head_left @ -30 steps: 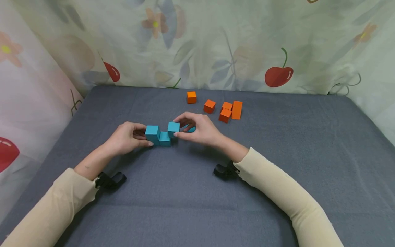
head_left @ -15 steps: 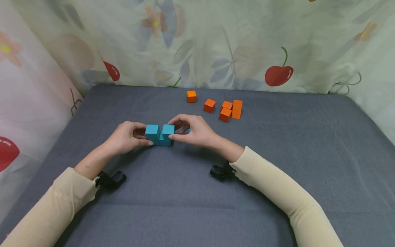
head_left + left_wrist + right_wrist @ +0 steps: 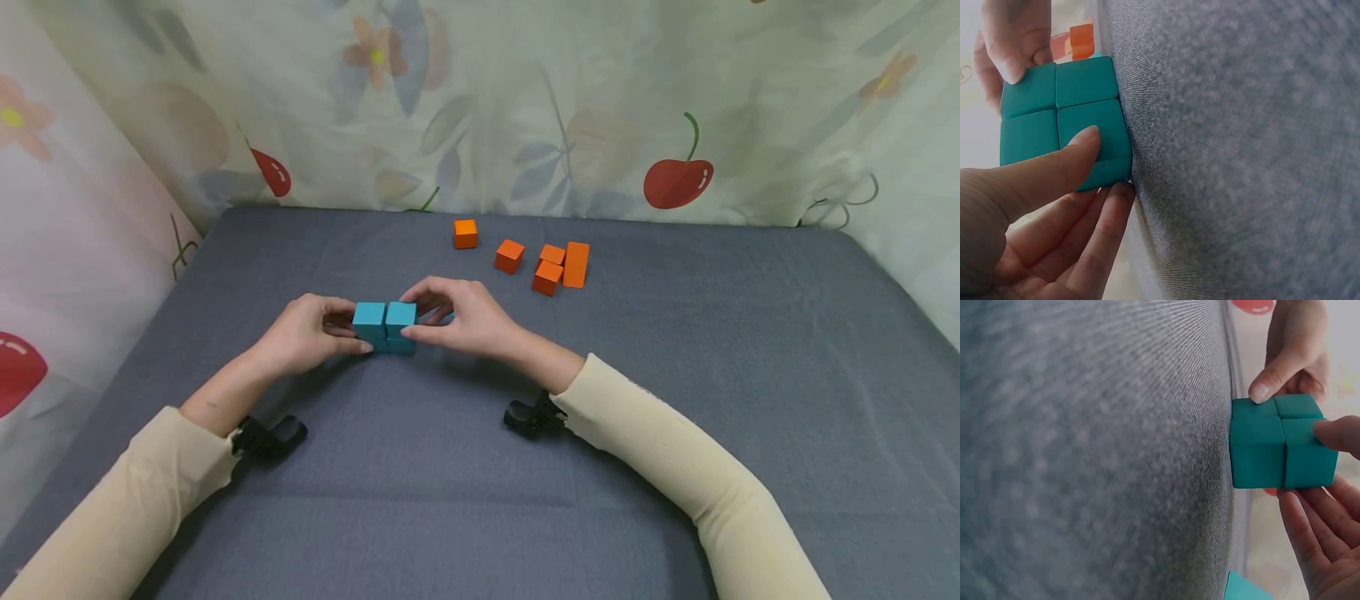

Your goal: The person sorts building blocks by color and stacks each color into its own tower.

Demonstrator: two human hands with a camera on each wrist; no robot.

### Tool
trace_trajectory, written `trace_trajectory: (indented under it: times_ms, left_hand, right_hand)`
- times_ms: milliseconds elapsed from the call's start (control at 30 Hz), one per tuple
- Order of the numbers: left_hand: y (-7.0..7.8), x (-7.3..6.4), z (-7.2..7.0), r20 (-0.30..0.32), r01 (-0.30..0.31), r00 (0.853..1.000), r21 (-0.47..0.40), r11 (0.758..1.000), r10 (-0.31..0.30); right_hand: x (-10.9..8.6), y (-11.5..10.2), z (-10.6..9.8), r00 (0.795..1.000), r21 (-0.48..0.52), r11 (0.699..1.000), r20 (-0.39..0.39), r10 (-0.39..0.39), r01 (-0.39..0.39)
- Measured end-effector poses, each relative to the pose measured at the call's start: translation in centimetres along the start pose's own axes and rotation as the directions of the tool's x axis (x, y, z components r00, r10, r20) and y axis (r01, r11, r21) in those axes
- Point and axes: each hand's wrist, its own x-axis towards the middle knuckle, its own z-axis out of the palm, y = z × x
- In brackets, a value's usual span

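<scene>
Blue cubes stand as a small two-by-two wall on the dark cloth. My left hand [image 3: 303,337] pinches the left column [image 3: 369,315], its thumb across the front of the bottom left cube [image 3: 1110,128]. With thumb and fingers, my right hand [image 3: 468,317] grips the top right cube [image 3: 401,312]. That cube sits over the bottom right cube [image 3: 1257,453] and lines up beside the left column, with thin seams between the faces. Another blue block [image 3: 1244,589] lies to the right of the wall, mostly hidden behind the right hand in the head view.
Toward the back of the grey-blue cloth [image 3: 712,350] lie several orange blocks, among them a lone cube [image 3: 466,234], a turned cube [image 3: 509,257] and a longer block [image 3: 576,265]. A patterned curtain [image 3: 510,108] hangs behind the table.
My right hand has moved left with its blue cube, closing the gap to the left column and bringing it over the bottom right cube. My left hand has stayed in place.
</scene>
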Motion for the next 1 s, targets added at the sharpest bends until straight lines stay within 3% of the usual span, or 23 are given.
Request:
trace_trajectory:
  times_ms: [667,1000]
  left_hand:
    - [0.0,-0.1,0.0,0.005,0.003,1.0,-0.019,1.0,-0.003]
    - [0.0,0.0,0.0,0.001,-0.001,1.0,-0.015,1.0,0.001]
  right_hand:
    - [0.3,-0.2,0.3,1.0,0.005,1.0,0.009,0.027,-0.028]
    - [-0.4,0.5,-1.3,0.997,-0.074,0.997,0.068,0.033,-0.027]
